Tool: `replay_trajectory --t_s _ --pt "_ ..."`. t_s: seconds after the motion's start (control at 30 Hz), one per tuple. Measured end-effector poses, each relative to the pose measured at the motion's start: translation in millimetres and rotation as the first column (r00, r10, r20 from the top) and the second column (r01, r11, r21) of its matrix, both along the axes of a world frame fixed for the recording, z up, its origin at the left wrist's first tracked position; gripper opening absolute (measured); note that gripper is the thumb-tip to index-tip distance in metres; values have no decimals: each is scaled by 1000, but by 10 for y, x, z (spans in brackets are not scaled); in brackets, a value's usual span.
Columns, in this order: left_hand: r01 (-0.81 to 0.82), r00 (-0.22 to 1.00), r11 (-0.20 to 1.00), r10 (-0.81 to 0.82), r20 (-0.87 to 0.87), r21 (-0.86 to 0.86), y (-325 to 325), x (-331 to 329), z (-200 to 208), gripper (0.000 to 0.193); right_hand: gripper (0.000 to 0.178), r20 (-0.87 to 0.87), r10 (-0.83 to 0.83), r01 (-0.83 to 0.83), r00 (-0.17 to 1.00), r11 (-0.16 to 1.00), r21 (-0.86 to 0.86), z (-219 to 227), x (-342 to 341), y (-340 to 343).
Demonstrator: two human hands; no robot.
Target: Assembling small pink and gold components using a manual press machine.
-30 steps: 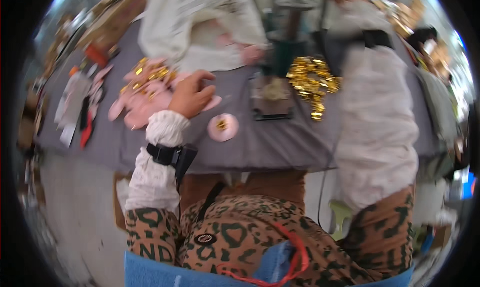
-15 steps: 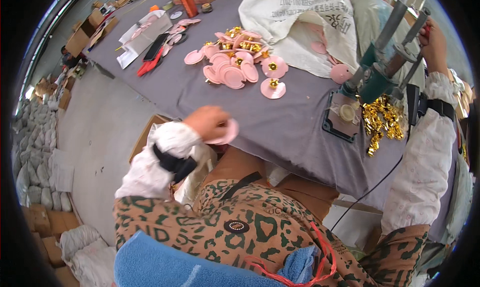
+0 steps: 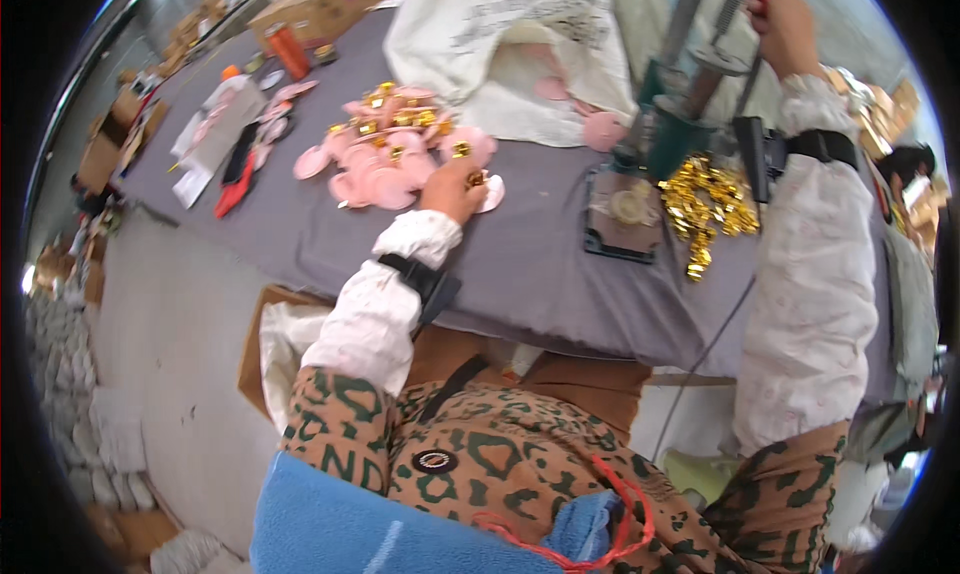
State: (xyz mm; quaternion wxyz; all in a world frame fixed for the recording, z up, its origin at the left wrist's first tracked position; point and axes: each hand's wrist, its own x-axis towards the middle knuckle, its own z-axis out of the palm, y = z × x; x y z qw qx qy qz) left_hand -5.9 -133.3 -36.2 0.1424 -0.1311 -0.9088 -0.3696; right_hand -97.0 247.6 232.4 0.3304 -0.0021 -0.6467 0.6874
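Grey counter (image 3: 540,264) in cluttered workshop | left hand (image 3: 452,186) closed on pink disc (image 3: 488,192) at pile (image 3: 395,154) edge | right hand (image 3: 785,24) wraps press (image 3: 680,114) handle | discs look light, thin, bendable: pinch by rim | gold clips (image 3: 705,209) beside press
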Motion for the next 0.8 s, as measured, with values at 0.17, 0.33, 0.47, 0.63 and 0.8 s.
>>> replay_trajectory --t_s 0.17,0.33,0.47,0.63,0.8 --pt "309 947 929 -321 23 205 1056 236 403 44 13 -46 13 -12 999 1000 27 78 158 107" --pt "358 923 916 -377 81 182 1648 66 324 54 14 -62 68 -71 996 996 -45 34 136 31" --pt "375 922 916 -385 46 143 1889 49 245 57 14 -31 30 -31 999 999 -12 102 215 29" --pt "368 924 922 -377 67 115 1807 45 242 59 16 -324 129 -95 937 989 117 -65 762 -67" --pt "350 934 932 -355 39 97 1804 30 228 62 33 -473 146 -5 869 958 287 -1247 2363 -214"
